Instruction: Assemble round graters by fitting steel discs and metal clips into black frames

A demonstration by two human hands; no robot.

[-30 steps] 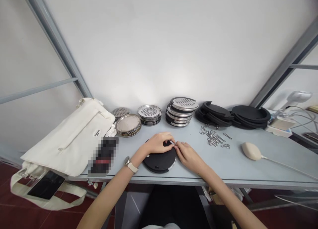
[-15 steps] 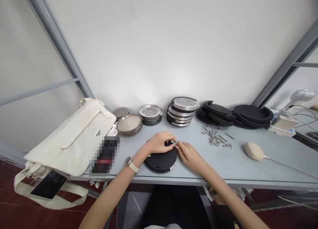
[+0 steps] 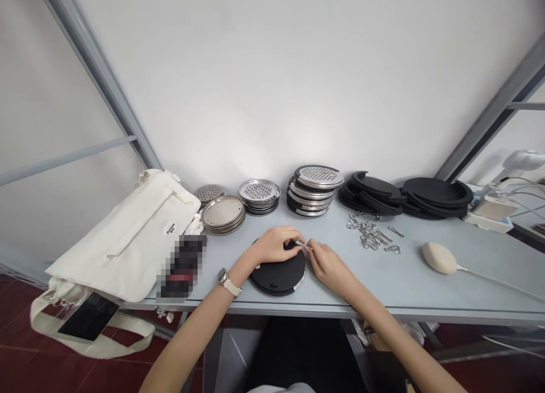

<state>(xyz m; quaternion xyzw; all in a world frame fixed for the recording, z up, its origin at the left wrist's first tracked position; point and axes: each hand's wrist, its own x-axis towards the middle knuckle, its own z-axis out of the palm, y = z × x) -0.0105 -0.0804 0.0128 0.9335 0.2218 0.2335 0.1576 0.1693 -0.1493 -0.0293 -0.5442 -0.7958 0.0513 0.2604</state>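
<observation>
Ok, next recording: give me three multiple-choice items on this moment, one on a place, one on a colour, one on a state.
1. Where is the heap of small steel hooks? A) on the floor B) on the pale grey table top C) inside a bag
2. The round disc under the left hand is: A) white B) red C) black
3. The right hand: A) is raised by the face B) has its fingertips by the left hand's, at the disc's edge C) holds a phone

1 B: hooks lie right of the hands. 2 C: its face shows black. 3 B: both hands meet there.
</observation>
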